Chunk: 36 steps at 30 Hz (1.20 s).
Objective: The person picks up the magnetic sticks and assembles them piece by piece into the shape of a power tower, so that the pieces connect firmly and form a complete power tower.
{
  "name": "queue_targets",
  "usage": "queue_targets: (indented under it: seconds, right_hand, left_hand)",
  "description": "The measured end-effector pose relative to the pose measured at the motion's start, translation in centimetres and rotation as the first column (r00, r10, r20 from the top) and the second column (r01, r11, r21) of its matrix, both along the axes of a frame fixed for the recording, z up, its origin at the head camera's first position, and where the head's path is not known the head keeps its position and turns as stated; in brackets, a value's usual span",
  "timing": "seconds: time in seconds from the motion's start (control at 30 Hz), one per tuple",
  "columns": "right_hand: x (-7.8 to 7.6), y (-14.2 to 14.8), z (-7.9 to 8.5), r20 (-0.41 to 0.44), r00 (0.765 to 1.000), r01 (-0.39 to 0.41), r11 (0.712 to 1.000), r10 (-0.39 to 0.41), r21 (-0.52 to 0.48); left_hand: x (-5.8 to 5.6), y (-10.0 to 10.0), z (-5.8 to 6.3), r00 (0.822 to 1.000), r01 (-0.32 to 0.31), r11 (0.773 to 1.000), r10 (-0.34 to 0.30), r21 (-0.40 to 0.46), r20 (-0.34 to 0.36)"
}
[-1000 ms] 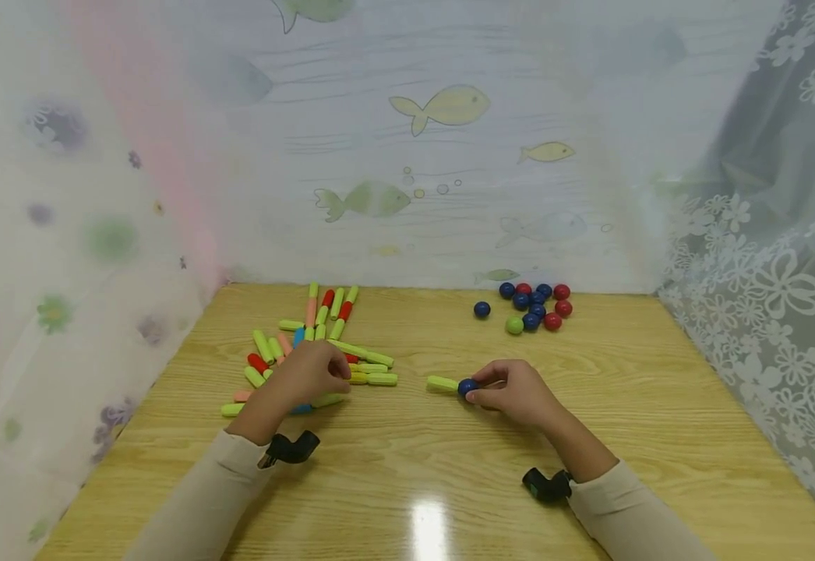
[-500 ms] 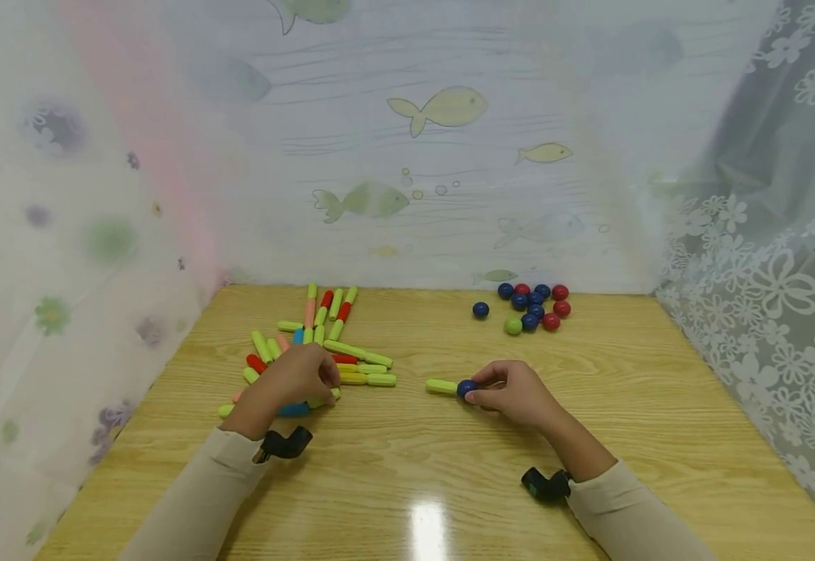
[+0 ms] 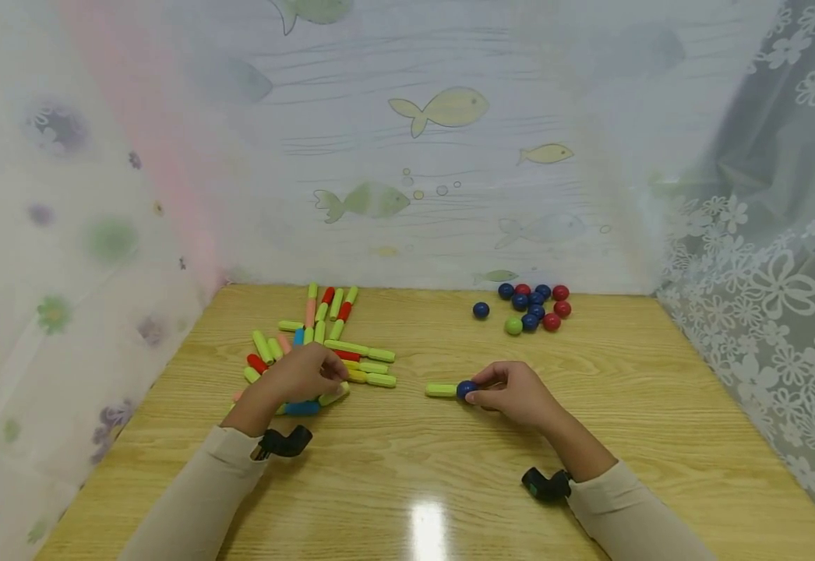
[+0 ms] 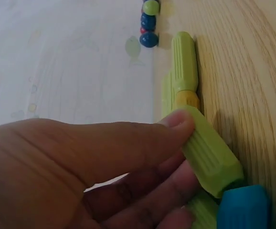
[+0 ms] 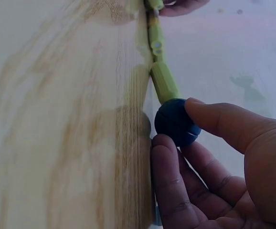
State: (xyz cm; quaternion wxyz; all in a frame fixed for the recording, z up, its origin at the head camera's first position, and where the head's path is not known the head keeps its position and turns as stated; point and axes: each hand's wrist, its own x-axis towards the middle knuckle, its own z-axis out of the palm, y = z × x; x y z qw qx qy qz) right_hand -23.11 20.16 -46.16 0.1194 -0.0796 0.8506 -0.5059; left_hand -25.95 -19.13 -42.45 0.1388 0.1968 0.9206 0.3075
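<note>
Head view: we sit at a wooden table (image 3: 449,467).
Left hand (image 3: 300,376): our fingers pinch a green stick (image 4: 209,152) from the pile.
Right hand (image 3: 513,393): our fingertips clamp a blue ball (image 3: 466,389) at mid-table, joined to a green rod (image 3: 441,389).

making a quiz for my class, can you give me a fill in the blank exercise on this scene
1. The right hand pinches a dark ____ ball.
2. That ball touches the end of a ____ stick lying on the table.
3. The left hand grips a stick from the pile of sticks on the person's ____ side.
4. The cluster of balls holds only one ____ ball.

Missing words: blue; green; left; green
</note>
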Motion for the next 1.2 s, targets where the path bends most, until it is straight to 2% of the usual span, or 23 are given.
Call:
queue_targets:
  seconds: [0.17,0.33,0.47,0.6,0.7,0.8,0.9,0.97,1.07,1.2]
  right_hand:
    - [-0.1,0.0,-0.1,-0.003,1.0,-0.004,1.0,0.004,0.003]
    - [0.0,-0.1,0.0,-0.002,1.0,-0.009,1.0,0.009,-0.005]
    - [0.0,-0.1,0.1,0.002,1.0,-0.016,1.0,0.016,-0.01]
    - [-0.1,0.0,0.0,0.0,1.0,-0.03,0.999,0.03,-0.017]
    - [-0.2,0.1,0.0,-0.004,0.999,-0.042,0.999,0.042,-0.021]
    - [-0.1,0.1,0.0,0.004,0.999,-0.04,0.999,0.04,-0.019]
    - [-0.2,0.1,0.0,0.029,0.999,-0.017,0.999,0.018,-0.035]
    - [-0.2,0.0,-0.1,0.052,0.999,0.003,0.998,0.0,-0.062]
    - [-0.4,-0.3,-0.1,0.073,0.997,0.019,0.994,-0.011,-0.109]
    - [-0.4,-0.8,-0.1,0.109,0.994,0.019,0.982,0.001,-0.188]
  left_hand:
    - [-0.3,-0.1,-0.3,1.0,0.028,1.0,-0.028,0.007,-0.005]
    - [-0.3,0.0,-0.3,1.0,0.012,0.999,-0.011,0.041,-0.022]
    - [-0.1,0.0,-0.2,1.0,-0.007,0.992,0.007,0.123,-0.006]
    - [-0.1,0.5,-0.3,1.0,-0.02,0.971,0.015,0.237,0.022]
    - [0.1,1.5,-0.4,1.0,-0.015,0.953,0.007,0.303,0.026]
    - [0.4,3.0,-0.6,1.0,-0.017,0.945,0.009,0.327,0.025]
    - [1.0,4.7,-1.0,0.995,-0.064,0.93,0.031,0.362,0.098]
    - [1.5,5.9,-1.3,0.985,-0.103,0.911,0.037,0.399,0.17]
    - [2.1,7.5,-1.7,0.967,-0.137,0.879,0.019,0.456,0.254]
    - [2.4,9.2,-2.3,0.95,-0.159,0.851,-0.006,0.501,0.312]
